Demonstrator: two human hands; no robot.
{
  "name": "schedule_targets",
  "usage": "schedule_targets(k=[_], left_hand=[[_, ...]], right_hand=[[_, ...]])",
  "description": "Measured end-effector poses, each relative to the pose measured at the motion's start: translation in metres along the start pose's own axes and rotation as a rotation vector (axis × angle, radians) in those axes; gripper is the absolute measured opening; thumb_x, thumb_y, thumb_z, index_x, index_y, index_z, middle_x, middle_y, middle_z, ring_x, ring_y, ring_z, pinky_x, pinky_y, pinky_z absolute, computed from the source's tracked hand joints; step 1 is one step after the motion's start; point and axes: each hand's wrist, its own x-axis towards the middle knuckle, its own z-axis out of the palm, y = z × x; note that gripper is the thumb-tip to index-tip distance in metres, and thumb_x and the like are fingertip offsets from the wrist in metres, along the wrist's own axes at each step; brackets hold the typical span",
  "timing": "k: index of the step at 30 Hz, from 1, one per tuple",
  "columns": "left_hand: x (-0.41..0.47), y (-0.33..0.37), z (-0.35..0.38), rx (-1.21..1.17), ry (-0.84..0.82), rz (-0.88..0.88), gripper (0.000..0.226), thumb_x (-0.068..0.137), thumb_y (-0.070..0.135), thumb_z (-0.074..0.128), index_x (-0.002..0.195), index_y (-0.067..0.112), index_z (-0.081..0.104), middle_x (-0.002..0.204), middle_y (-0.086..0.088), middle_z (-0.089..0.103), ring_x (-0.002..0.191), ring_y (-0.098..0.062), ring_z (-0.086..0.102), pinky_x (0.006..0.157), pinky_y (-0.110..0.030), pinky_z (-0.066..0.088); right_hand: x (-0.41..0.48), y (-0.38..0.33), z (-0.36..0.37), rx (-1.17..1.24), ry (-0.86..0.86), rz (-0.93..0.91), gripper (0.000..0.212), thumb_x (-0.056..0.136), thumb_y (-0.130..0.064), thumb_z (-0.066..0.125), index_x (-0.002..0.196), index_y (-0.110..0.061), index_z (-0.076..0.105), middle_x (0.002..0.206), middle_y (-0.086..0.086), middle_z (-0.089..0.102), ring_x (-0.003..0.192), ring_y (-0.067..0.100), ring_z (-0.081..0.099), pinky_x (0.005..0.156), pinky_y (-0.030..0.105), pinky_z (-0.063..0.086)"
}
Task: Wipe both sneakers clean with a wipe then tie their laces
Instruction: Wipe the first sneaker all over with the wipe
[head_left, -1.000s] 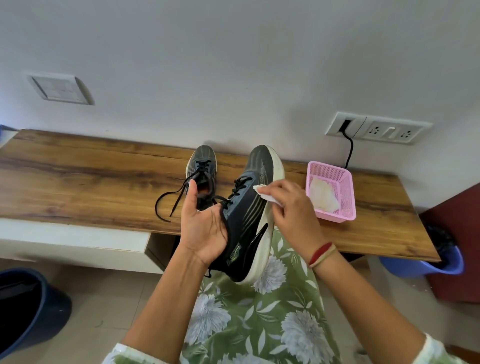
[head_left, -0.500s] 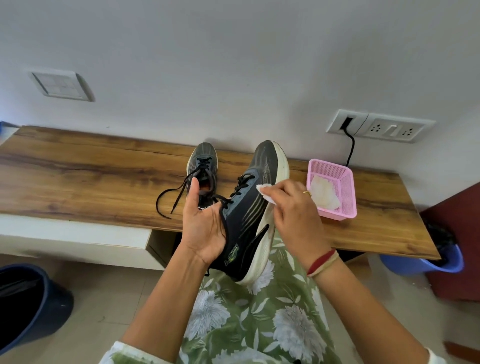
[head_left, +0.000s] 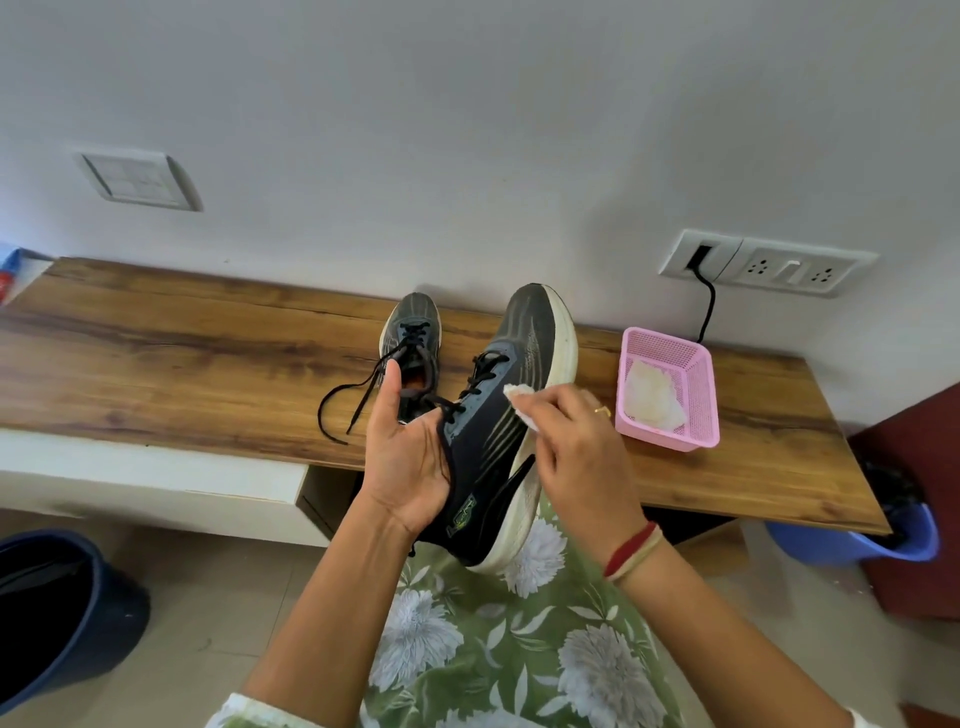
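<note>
A person's left hand (head_left: 410, 457) grips the collar of a seemingly light, stiff-soled sneaker (head_left: 519, 358) over the lap while the right hand (head_left: 584, 462), fingers (head_left: 553, 410) clamped on a limp wipe (head_left: 519, 396), presses its side; the other sneaker (head_left: 413, 325) sits on the surface (head_left: 208, 364).

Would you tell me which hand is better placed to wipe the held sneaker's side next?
Right. The right hand pinches the wipe against the side of the held sneaker; the left hand holds that sneaker up, so it is occupied.
</note>
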Motion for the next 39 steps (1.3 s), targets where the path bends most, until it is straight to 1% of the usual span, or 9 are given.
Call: schedule_targets(k=[7,11,16,21,24,26,29,34,39], left_hand=[[-0.003,0.003,0.0,0.057,0.015,0.006,0.096,0.077,0.077,0.037,0.135,0.001,0.047,0.125,-0.019,0.061,0.114,-0.03,0.06,0.099,-0.041,0.042],[-0.003,0.003,0.003,0.09,-0.009,-0.014,0.098,0.074,0.077,0.04,0.136,0.001,0.047,0.129,-0.02,0.058,0.123,-0.033,0.054,0.112,-0.045,0.03],[-0.003,0.005,0.005,0.123,-0.018,-0.001,0.1,0.071,0.077,0.045,0.136,0.0,0.046,0.131,-0.021,0.057,0.125,-0.034,0.052,0.113,-0.046,0.029],[-0.004,0.004,0.004,0.202,0.034,0.028,0.093,0.072,0.075,0.043,0.129,0.002,0.054,0.127,-0.021,0.06,0.122,-0.033,0.055,0.111,-0.047,0.031],[-0.004,0.007,-0.005,0.254,0.096,0.035,0.094,0.072,0.077,0.045,0.131,0.004,0.053,0.127,-0.019,0.06,0.123,-0.032,0.054,0.113,-0.049,0.029],[-0.004,0.008,-0.006,0.267,0.108,0.027,0.095,0.072,0.077,0.045,0.131,0.004,0.052,0.127,-0.019,0.061,0.122,-0.032,0.055,0.113,-0.048,0.029],[-0.006,0.007,0.001,0.254,0.076,0.021,0.089,0.072,0.072,0.042,0.126,0.003,0.056,0.123,-0.019,0.063,0.118,-0.031,0.059,0.108,-0.043,0.036],[-0.005,0.006,0.004,0.314,0.08,0.03,0.091,0.075,0.075,0.04,0.129,0.003,0.053,0.124,-0.019,0.062,0.119,-0.031,0.058,0.108,-0.045,0.035],[-0.01,0.008,-0.002,0.367,0.104,0.024,0.086,0.078,0.075,0.036,0.12,0.004,0.06,0.116,-0.017,0.067,0.111,-0.027,0.063,0.1,-0.039,0.043]], right_hand=[[0.006,-0.011,-0.007,0.474,-0.225,0.115,0.028,0.086,-0.002,0.058,0.107,-0.018,0.067,0.094,-0.003,0.058,0.065,0.002,0.047,0.057,0.011,0.041],[0.05,0.008,-0.023,0.241,0.055,0.165,0.03,0.083,0.002,0.06,0.106,-0.015,0.068,0.1,0.002,0.058,0.075,0.005,0.049,0.065,0.005,0.037],[0.046,0.021,-0.014,-0.096,0.053,0.111,0.03,0.08,0.003,0.056,0.107,-0.006,0.067,0.098,0.011,0.06,0.092,0.026,0.056,0.078,0.025,0.041],[0.013,0.01,0.001,0.058,-0.062,0.124,0.028,0.084,-0.005,0.052,0.108,-0.008,0.066,0.099,0.004,0.058,0.092,0.015,0.054,0.083,0.019,0.04],[0.009,0.017,-0.003,0.296,-0.207,0.208,0.028,0.087,-0.003,0.056,0.107,-0.019,0.066,0.101,-0.003,0.057,0.072,0.001,0.047,0.064,0.011,0.04],[0.02,0.026,-0.008,0.329,-0.091,0.263,0.029,0.086,-0.001,0.057,0.108,-0.019,0.066,0.103,0.0,0.058,0.065,0.001,0.043,0.057,0.01,0.04],[0.038,0.03,-0.013,0.166,0.078,0.235,0.032,0.084,0.004,0.058,0.109,-0.014,0.067,0.1,0.004,0.057,0.083,0.01,0.049,0.073,0.015,0.039],[0.021,0.009,0.006,0.04,-0.017,0.267,0.03,0.086,-0.002,0.057,0.114,-0.011,0.064,0.1,0.001,0.05,0.095,0.012,0.044,0.082,0.021,0.04],[0.008,0.003,0.002,0.393,-0.232,0.36,0.023,0.089,-0.008,0.056,0.106,-0.018,0.067,0.091,-0.006,0.051,0.069,0.005,0.043,0.06,0.009,0.039]])
